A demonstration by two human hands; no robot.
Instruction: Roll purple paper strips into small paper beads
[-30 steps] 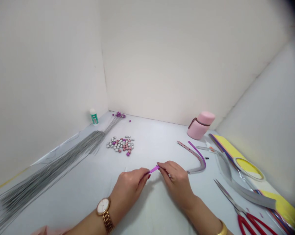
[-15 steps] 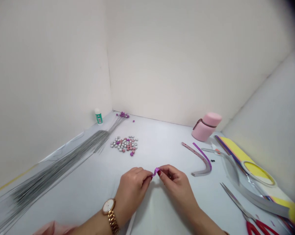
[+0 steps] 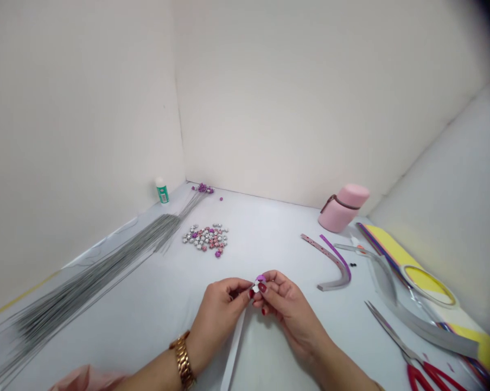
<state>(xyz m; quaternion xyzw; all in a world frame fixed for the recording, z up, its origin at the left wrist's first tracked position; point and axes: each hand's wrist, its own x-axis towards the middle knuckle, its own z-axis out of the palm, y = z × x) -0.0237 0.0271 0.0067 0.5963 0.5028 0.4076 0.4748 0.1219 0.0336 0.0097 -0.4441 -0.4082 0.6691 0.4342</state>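
The left hand [image 3: 215, 321] and right hand [image 3: 288, 310] close at the fingertips on a small curl of purple and white paper [image 3: 258, 283], held above the desk [image 3: 269, 239] at lower centre of the frame; it looks light, soft and easily crushed, best pinched by its edges.

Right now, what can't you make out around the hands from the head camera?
In the head view:
The purple-and-white paper piece: its shape, hidden by the fingers of the left hand and right hand.
The white strip: upper end hidden by the left hand, lower end cut off by the bottom edge.
The red-handled scissors: handles cut off by the bottom edge.
The black bits: too small to identify.
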